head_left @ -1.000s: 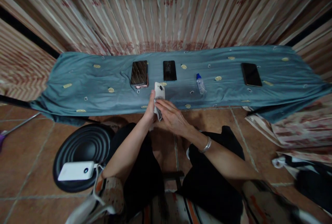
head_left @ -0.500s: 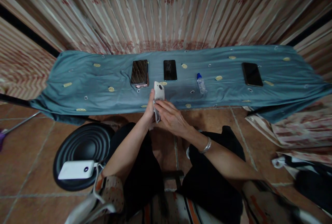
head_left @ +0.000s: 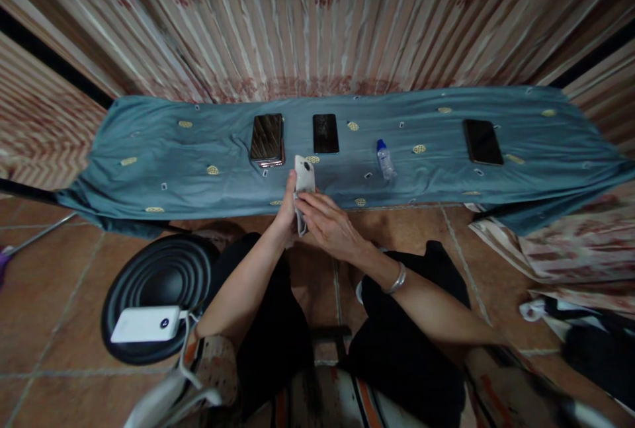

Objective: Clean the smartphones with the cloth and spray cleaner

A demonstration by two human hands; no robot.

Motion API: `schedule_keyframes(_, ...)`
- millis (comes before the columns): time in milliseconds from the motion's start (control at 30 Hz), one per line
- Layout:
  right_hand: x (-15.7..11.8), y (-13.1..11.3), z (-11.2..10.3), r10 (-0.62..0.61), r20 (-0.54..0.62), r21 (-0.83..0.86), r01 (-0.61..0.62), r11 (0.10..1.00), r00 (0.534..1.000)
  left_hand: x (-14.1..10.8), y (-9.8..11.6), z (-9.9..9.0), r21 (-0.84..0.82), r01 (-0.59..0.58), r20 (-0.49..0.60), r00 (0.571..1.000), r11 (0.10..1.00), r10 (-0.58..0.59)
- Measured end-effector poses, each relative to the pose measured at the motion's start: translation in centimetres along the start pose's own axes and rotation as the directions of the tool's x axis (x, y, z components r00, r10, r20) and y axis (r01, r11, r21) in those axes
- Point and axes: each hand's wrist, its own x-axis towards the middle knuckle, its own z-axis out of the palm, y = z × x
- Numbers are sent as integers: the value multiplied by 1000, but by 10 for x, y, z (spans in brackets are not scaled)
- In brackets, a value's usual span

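A white smartphone (head_left: 304, 174) is held tilted over the front edge of the cloth-covered table, its back with a round dark camera facing me. My left hand (head_left: 285, 213) is closed around its left side, thumb along the edge. Against the lower part of the phone, my right hand (head_left: 327, 223) presses a pale grey cloth (head_left: 300, 221) with its fingers together. Beyond the hands lie a stack of dark phones (head_left: 266, 138) and a single dark phone (head_left: 325, 133). To the right is a small clear bottle with a blue cap (head_left: 384, 160).
A blue-green patterned cloth (head_left: 208, 193) covers the long table. Another dark phone (head_left: 483, 142) lies at its right. On the tiled floor at left, a white power bank (head_left: 145, 325) with a cable rests on a black ringed round stool (head_left: 119, 282). A pleated curtain (head_left: 317, 31) hangs behind.
Almost nothing differs. The phone and both hands stay in place, with only a very slight shift of the right hand and the cloth.
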Motion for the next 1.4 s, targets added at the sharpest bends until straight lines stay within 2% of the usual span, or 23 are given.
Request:
schedule_keyframes(300, -2, -8, 0, -93, -28, -49, 92, 995, 995, 0, 6, 1, -11, -7, -43, 999, 1000, 7)
schedule_keyframes(433, -3, -7, 0, -67, -21, -36, 66, 997, 998, 0, 8, 1, 24, -42, -58, 997, 999, 43)
schedule_keyframes(733, -2, 3, 0, 14, -3, -102, -15, 995, 1000, 1, 7, 5, -1, 31, -5, 1000, 1000, -31)
schedule_keyframes(967, 1, 10, -3, 77, 21, -84, -75, 994, 997, -3, 1, 5, -6, -72, 63, 995, 997, 72)
schedule_keyframes(1200, 5, 18, -5, 147, 25, -85, -145, 986, 989, -3, -6, 7, -13, -72, 47, 996, 997, 73)
schedule_keyframes(1300, 6, 23, -4, 172, 12, -91, -170, 981, 985, -4, -8, 9, -30, -101, 70, 992, 994, 103)
schedule_keyframes(1400, 7, 26, -4, 197, 13, -98, -195, 976, 980, -6, -8, 11, -39, -81, 88, 993, 996, 84)
